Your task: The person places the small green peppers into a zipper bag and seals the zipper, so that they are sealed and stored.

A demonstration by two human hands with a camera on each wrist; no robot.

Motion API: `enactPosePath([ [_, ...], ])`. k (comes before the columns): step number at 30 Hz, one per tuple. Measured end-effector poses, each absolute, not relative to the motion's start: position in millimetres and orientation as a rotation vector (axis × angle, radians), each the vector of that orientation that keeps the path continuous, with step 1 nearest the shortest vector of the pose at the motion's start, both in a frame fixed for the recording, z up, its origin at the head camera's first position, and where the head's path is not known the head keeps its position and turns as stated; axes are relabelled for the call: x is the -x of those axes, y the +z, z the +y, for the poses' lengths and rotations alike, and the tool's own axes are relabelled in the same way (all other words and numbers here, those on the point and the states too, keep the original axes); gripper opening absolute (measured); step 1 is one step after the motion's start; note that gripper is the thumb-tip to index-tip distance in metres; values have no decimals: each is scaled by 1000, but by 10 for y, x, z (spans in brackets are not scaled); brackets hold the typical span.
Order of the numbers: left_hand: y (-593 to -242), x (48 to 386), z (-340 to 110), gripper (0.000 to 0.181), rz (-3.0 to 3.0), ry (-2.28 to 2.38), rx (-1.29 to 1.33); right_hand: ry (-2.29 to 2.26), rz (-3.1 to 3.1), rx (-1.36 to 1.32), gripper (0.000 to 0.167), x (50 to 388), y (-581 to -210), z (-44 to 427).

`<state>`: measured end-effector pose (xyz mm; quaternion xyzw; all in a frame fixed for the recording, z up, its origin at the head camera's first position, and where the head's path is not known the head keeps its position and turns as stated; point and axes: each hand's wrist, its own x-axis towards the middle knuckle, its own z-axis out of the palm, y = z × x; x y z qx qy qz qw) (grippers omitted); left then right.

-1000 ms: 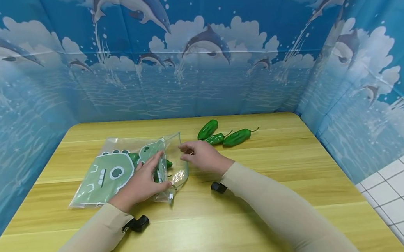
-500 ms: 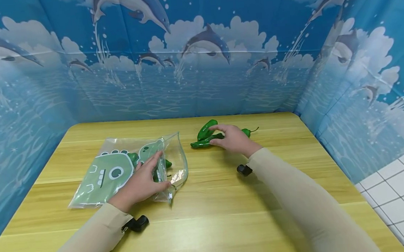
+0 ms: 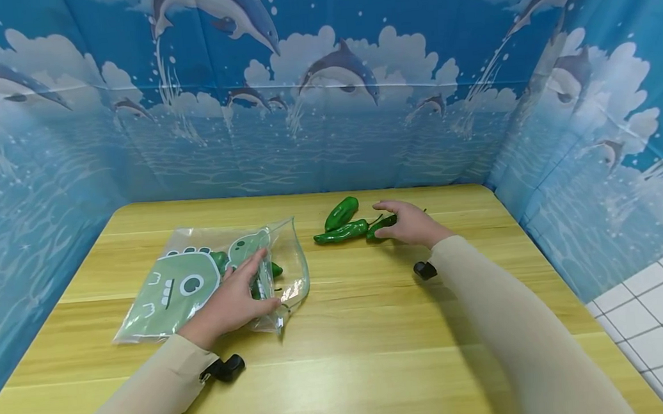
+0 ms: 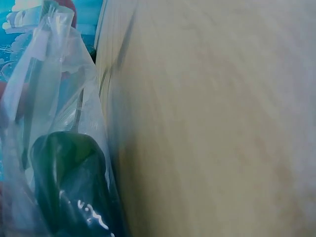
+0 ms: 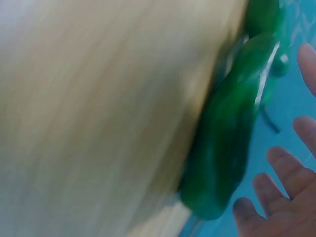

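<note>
My left hand [image 3: 231,300] rests on a clear plastic bag [image 3: 287,236] printed with green cartoon dinosaurs, its fingers and thumb spread near the bag's mouth. Green peppers [image 3: 277,270] show inside, one large pepper [image 4: 69,182] filling the lower left wrist view. Over at the right, my right hand [image 3: 410,224] reaches around a green pepper [image 3: 379,228], partly hiding it. In the right wrist view the fingers [image 5: 276,195] are spread beside that pepper [image 5: 224,128], with a visible gap between.
Just left of the right hand lie two more green peppers, a front one [image 3: 341,232] and a back one [image 3: 341,213]. All rest on a wooden table [image 3: 320,374]. A blue dolphin curtain [image 3: 326,137] rises behind the table's far edge and sides.
My right hand has moved right from the bag's mouth, past the front-left pepper, to the rightmost pepper. That front-left pepper is uncovered again. My left hand and the bag have stayed put.
</note>
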<state>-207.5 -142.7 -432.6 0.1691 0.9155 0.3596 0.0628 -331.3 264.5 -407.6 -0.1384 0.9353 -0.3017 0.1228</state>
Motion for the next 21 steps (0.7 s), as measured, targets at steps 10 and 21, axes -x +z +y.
enactPosePath([
  [10, -4324, 2076, -1431, 109, 2761, 1091, -504, -844, 2716, 342, 82, 3387, -4179, 2836],
  [21, -4321, 2081, -1432, 108, 2763, 1088, -501, -790, 2729, 281, 64, 3383, -4243, 2918],
])
